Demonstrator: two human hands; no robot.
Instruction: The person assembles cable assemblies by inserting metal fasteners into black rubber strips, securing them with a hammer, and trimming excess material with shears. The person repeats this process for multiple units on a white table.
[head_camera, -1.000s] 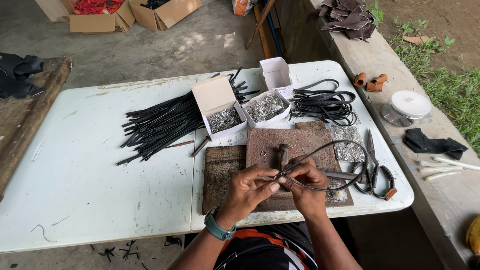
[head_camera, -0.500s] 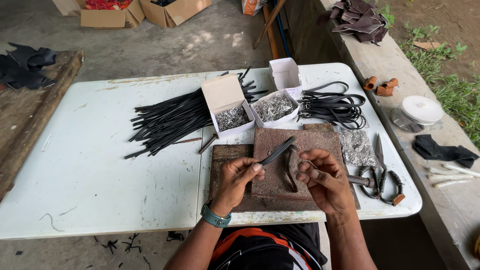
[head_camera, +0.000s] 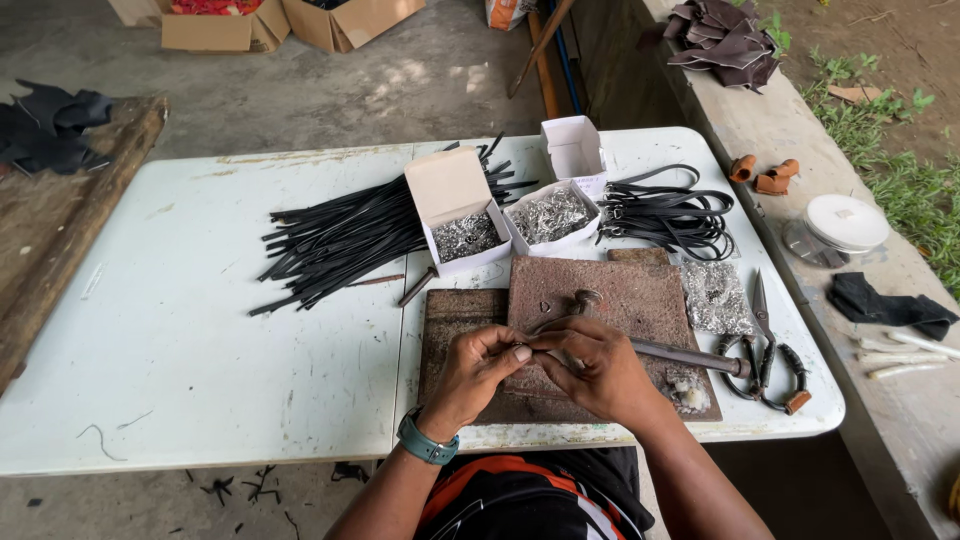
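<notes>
Both hands have come back together over the rusty metal plate (head_camera: 610, 300) after being apart half a second ago. The left hand (head_camera: 478, 368) and right hand (head_camera: 592, 372) now pinch a small piece between closed fingertips, so the fine work has resumed. The piece is mostly hidden; it looks dark and thin. A hammer (head_camera: 640, 340) lies just beyond, on the plate. Farther out on the white surface (head_camera: 200, 340) sit open boxes of metal fittings (head_camera: 505, 225) and black strips (head_camera: 340, 240).
</notes>
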